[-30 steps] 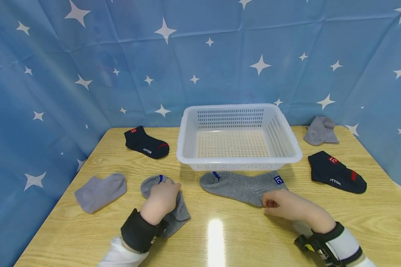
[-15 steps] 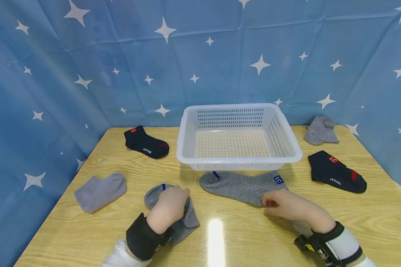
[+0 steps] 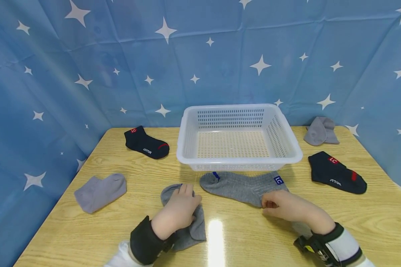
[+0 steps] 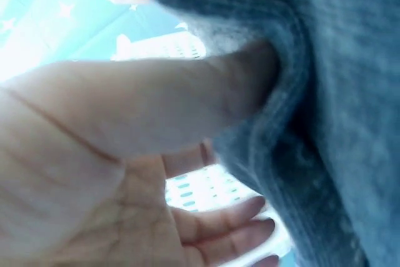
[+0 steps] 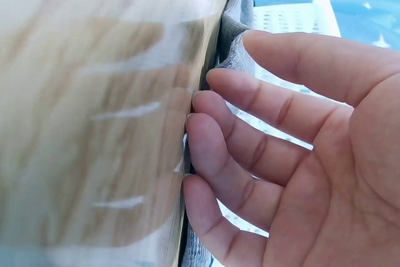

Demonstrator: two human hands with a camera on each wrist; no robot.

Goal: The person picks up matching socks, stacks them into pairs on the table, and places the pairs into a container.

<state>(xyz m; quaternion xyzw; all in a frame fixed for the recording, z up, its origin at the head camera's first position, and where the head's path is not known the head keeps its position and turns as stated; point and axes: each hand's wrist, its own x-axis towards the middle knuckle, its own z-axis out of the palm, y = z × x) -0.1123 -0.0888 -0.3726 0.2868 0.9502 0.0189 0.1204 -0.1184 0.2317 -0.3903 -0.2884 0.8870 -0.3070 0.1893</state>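
Note:
A grey sock [image 3: 199,222] with a blue stripe at the toe lies at the front, left of centre, partly covered by my left hand [image 3: 178,207]. In the left wrist view the thumb [image 4: 244,79] digs into a fold of its knit while several other fingers stretch out behind. My right hand [image 3: 284,205] is at the lower edge of a second grey sock [image 3: 237,184], which has a blue LC label. Thumb and index fingertip pinch a small fold of it in the right wrist view. More grey knit [image 3: 301,228] shows below the right wrist.
A white plastic basket [image 3: 238,160] stands just behind the second grey sock. Black socks lie at the back left [image 3: 147,142] and at the right [image 3: 335,172]. A lilac-grey sock [image 3: 100,191] is at the left, another [image 3: 320,130] at the back right. Blue star-patterned cloth [image 3: 217,55] hangs behind.
My left hand has slid right and slightly toward the front, bringing the grey sock along, and its fingers have spread a little. The right hand and the second grey sock have stayed put.

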